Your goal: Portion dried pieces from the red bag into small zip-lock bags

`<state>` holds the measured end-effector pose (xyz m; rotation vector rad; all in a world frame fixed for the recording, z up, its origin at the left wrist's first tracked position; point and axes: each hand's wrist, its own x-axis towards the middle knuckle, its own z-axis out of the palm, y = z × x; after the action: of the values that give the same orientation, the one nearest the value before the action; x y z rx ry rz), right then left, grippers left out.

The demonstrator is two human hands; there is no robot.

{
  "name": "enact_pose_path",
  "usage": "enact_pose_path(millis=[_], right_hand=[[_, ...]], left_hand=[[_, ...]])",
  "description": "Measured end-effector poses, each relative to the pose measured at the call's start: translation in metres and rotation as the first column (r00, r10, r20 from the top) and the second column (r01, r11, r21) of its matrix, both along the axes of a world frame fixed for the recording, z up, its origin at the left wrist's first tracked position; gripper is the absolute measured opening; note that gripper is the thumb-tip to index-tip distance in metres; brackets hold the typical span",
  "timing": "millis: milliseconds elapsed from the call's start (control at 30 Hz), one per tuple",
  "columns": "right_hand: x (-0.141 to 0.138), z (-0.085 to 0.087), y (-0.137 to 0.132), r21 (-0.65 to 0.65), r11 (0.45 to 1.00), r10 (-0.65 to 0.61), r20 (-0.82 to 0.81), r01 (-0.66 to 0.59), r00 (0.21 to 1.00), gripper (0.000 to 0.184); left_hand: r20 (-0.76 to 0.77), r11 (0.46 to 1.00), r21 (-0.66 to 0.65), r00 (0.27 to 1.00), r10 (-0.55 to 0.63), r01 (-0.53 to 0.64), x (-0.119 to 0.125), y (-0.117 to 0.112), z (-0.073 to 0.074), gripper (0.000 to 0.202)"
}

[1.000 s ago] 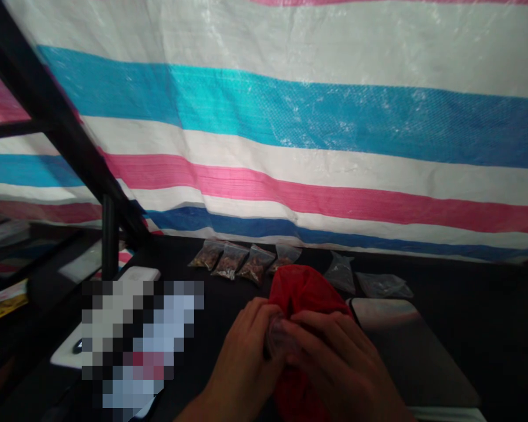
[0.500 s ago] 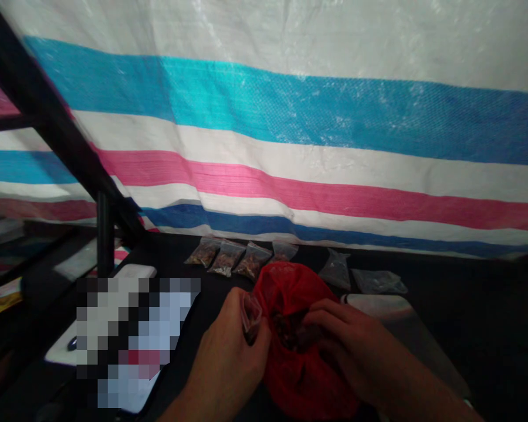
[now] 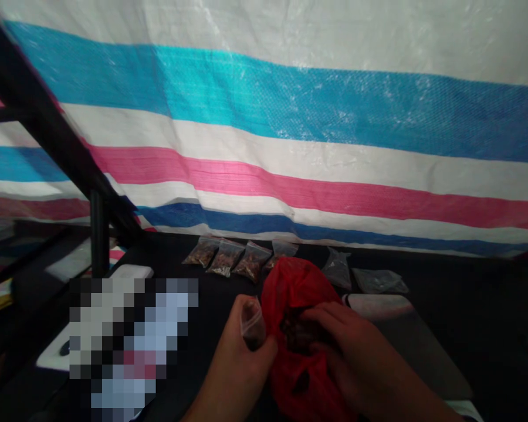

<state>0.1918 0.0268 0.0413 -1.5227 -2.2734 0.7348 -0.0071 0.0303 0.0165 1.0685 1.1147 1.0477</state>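
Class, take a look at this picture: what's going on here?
A person's left hand holds a small clear plastic bag with something dark inside, while the right hand reaches into a red plastic bag of dark contents. Four filled bags lie in a row behind, with two flatter clear bags beside them.

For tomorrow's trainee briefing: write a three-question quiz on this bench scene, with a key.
1. Which hand holds the small clear bag?
2. True or false: the right hand reaches into the red plastic bag.
3. How many filled small bags lie in the row beyond the red plastic bag?

Key: 1. The left hand. 2. True. 3. Four.
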Motion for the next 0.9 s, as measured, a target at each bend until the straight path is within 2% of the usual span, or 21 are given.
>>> enact_pose_path(millis=[100,200,300,367,433,500,600,700,800,900], right_hand=[[-0.002,-0.002,-0.002,0.014,1.0,-0.022,-0.038,0.023,0.999,0.043],[-0.007,-0.005,-0.005,0.075,0.996,-0.042,0.004,0.042,0.999,0.039],[-0.012,-0.008,-0.006,0.09,0.995,-0.045,0.033,0.042,0.998,0.04],[-0.013,-0.008,-0.005,0.049,0.996,-0.068,-0.032,0.07,0.997,0.041],[-0.013,-0.006,-0.003,0.003,0.992,-0.128,-0.139,0.13,0.982,0.041],[-0.012,-0.003,-0.003,-0.024,0.982,-0.187,-0.237,0.186,0.953,0.039],[-0.011,0.001,-0.005,-0.005,0.975,-0.212,-0.32,0.222,0.923,0.033],[-0.013,0.0,-0.01,0.173,0.972,-0.095,-0.335,0.161,0.937,0.032],[-0.015,-0.008,-0.018,0.378,0.925,0.088,-0.263,0.019,0.961,0.043],[-0.016,-0.017,-0.023,0.446,0.893,0.172,-0.219,-0.059,0.96,0.049]], left_hand=[[0.057,0.999,-0.035,0.998,0.039,-0.037,-0.001,0.005,0.004,0.017],[0.107,0.999,-0.042,0.994,0.026,-0.022,-0.003,0.007,0.005,0.017],[0.145,1.0,0.018,0.989,-0.005,0.003,-0.004,0.006,0.003,0.018],[0.122,0.997,0.079,0.992,-0.024,0.014,-0.005,0.005,0.002,0.017],[0.044,0.989,0.146,0.999,-0.013,0.006,-0.006,0.004,-0.001,0.013],[-0.103,0.976,0.216,0.995,0.019,0.003,-0.007,0.002,-0.004,0.008],[-0.35,0.939,0.334,0.936,0.044,0.081,-0.006,-0.001,-0.009,0.003],[-0.483,0.884,0.419,0.875,0.025,0.207,-0.005,-0.003,-0.011,0.012],[-0.548,0.86,0.446,0.836,0.041,0.25,-0.006,-0.004,-0.011,0.012],[-0.573,0.86,0.445,0.817,0.06,0.249,-0.006,-0.004,-0.012,0.009]])
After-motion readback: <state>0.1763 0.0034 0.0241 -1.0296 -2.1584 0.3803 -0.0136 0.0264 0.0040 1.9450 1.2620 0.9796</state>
